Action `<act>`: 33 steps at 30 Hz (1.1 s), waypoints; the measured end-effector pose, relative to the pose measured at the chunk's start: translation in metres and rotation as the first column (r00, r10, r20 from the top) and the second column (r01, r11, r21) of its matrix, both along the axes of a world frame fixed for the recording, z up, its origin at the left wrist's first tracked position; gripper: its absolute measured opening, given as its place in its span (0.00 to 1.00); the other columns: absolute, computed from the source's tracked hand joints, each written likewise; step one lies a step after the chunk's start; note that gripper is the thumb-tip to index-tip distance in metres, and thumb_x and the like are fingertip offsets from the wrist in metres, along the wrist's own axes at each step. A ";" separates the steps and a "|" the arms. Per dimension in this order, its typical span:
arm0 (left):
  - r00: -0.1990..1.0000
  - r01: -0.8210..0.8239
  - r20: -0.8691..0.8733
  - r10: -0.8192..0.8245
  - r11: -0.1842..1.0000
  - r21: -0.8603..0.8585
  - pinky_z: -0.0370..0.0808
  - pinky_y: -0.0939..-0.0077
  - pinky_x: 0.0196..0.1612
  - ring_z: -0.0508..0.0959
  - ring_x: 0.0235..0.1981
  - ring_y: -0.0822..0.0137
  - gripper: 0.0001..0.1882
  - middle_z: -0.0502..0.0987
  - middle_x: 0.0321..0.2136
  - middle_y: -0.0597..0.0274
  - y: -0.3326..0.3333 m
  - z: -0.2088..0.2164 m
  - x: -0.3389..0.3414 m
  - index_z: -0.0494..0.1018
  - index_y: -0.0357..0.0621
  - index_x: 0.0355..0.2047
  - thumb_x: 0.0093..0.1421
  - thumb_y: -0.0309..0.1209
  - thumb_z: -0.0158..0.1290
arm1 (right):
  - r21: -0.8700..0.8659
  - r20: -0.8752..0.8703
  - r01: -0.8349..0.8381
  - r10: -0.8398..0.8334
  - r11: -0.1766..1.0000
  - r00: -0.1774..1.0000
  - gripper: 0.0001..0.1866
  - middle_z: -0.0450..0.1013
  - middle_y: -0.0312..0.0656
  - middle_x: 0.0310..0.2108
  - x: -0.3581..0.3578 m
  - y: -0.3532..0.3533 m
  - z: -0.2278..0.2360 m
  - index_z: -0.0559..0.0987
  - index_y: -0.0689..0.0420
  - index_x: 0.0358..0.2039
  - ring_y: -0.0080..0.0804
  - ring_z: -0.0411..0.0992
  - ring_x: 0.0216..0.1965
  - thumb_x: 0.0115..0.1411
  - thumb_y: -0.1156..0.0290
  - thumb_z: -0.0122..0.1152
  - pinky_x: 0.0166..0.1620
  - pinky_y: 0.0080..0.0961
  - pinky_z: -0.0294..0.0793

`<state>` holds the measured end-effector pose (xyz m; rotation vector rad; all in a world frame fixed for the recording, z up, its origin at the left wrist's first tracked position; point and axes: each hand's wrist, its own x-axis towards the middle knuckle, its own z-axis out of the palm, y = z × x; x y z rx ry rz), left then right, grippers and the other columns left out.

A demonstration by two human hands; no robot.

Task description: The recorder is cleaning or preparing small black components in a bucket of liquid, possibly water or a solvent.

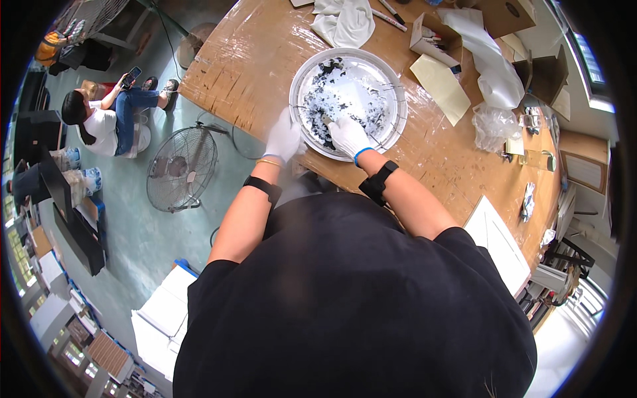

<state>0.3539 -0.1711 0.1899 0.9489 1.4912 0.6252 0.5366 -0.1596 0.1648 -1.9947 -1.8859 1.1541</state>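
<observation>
A round, pale basin [397, 127] rests on the wooden table, with black flakes [330, 66] and whitish residue scattered across its inside. My right hand [350, 136], in a white glove, reaches over the near rim into it. Its fingers are closed around a small greyish piece [326, 121] too small to name. At the basin's left rim is my left hand [284, 137], also gloved in white. Its fingers are blurred, and whether they grip the rim is unclear. Thin wire-like lines [397, 86] run along the basin's right side.
On the wooden table [239, 79] lie a white cloth [344, 23], markers [389, 20], an open carton [434, 40], a tan sheet [440, 86] and crumpled clear plastic [496, 127]. A floor fan [182, 169] stands left; beyond it a seated person [106, 119] holds a phone.
</observation>
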 end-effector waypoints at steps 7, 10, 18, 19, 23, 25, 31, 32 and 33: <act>0.997 -0.003 -0.071 0.001 1.000 -0.020 0.77 0.70 0.20 0.77 0.15 0.64 0.22 0.76 0.22 0.53 0.000 0.010 0.008 0.59 0.46 0.59 0.65 0.34 0.42 | -0.029 -0.024 0.076 -0.077 0.997 0.997 0.23 0.73 0.66 0.29 -0.006 -0.003 0.002 0.78 0.69 0.29 0.63 0.73 0.35 0.59 0.61 0.43 0.45 0.47 0.71; 1.000 -0.004 -0.024 0.004 0.999 -0.032 0.77 0.70 0.20 0.77 0.16 0.63 0.22 0.76 0.21 0.53 0.005 0.008 0.005 0.59 0.46 0.59 0.65 0.34 0.42 | -0.020 -0.001 0.061 -0.061 0.998 0.998 0.22 0.74 0.64 0.29 -0.008 0.001 0.002 0.78 0.68 0.30 0.61 0.74 0.35 0.59 0.61 0.42 0.44 0.47 0.72; 0.988 0.038 -0.156 -0.022 0.995 0.096 0.78 0.68 0.21 0.78 0.17 0.63 0.24 0.76 0.24 0.52 0.004 -0.003 0.003 0.57 0.47 0.61 0.63 0.30 0.41 | 0.031 0.037 -0.027 0.025 0.999 0.999 0.24 0.73 0.65 0.31 -0.009 0.014 0.003 0.79 0.68 0.30 0.61 0.72 0.38 0.60 0.59 0.42 0.46 0.46 0.70; 0.996 0.019 -0.092 -0.014 0.999 0.046 0.78 0.68 0.21 0.78 0.17 0.62 0.24 0.76 0.23 0.52 0.004 -0.004 0.004 0.57 0.48 0.61 0.63 0.30 0.41 | 0.047 0.017 -0.029 0.029 0.998 0.999 0.24 0.73 0.66 0.31 -0.008 0.018 -0.001 0.79 0.68 0.30 0.61 0.72 0.38 0.59 0.59 0.41 0.46 0.45 0.70; 0.998 0.003 -0.063 -0.003 1.000 0.009 0.78 0.68 0.20 0.78 0.17 0.62 0.24 0.75 0.22 0.54 0.001 0.000 0.004 0.55 0.50 0.62 0.64 0.30 0.40 | 0.056 0.071 -0.079 0.075 0.995 0.995 0.24 0.73 0.65 0.32 -0.006 0.018 0.008 0.78 0.69 0.30 0.62 0.73 0.37 0.59 0.59 0.40 0.46 0.46 0.70; 0.999 -0.018 -0.037 0.017 1.000 -0.008 0.78 0.68 0.20 0.77 0.16 0.63 0.24 0.74 0.22 0.54 0.000 -0.003 0.002 0.55 0.50 0.61 0.64 0.31 0.40 | -0.028 0.061 -0.058 0.060 0.998 0.996 0.23 0.73 0.65 0.34 -0.003 0.014 0.008 0.78 0.70 0.32 0.63 0.73 0.40 0.59 0.62 0.41 0.48 0.46 0.71; 1.000 -0.017 -0.008 0.017 1.000 -0.003 0.78 0.69 0.20 0.77 0.16 0.63 0.23 0.74 0.22 0.54 0.001 -0.007 0.002 0.56 0.50 0.61 0.65 0.31 0.40 | 0.014 0.090 -0.082 0.081 0.997 0.993 0.22 0.72 0.68 0.35 -0.011 0.020 0.008 0.78 0.69 0.33 0.63 0.72 0.41 0.58 0.62 0.41 0.49 0.46 0.70; 1.000 -0.014 -0.006 0.014 1.000 -0.005 0.78 0.69 0.20 0.77 0.17 0.63 0.23 0.74 0.23 0.53 0.001 -0.005 0.002 0.57 0.50 0.60 0.65 0.31 0.40 | 0.049 0.136 -0.178 0.170 0.983 0.976 0.22 0.72 0.67 0.35 -0.012 0.023 0.007 0.77 0.69 0.33 0.63 0.72 0.41 0.58 0.62 0.42 0.49 0.47 0.70; 1.000 -0.011 -0.006 0.011 1.000 -0.008 0.78 0.69 0.20 0.77 0.17 0.63 0.23 0.74 0.23 0.53 0.001 -0.003 0.002 0.57 0.50 0.60 0.65 0.31 0.40 | -0.042 0.056 -0.032 0.035 0.999 0.998 0.21 0.73 0.66 0.35 -0.011 0.024 0.007 0.77 0.69 0.33 0.62 0.72 0.40 0.59 0.62 0.42 0.47 0.47 0.71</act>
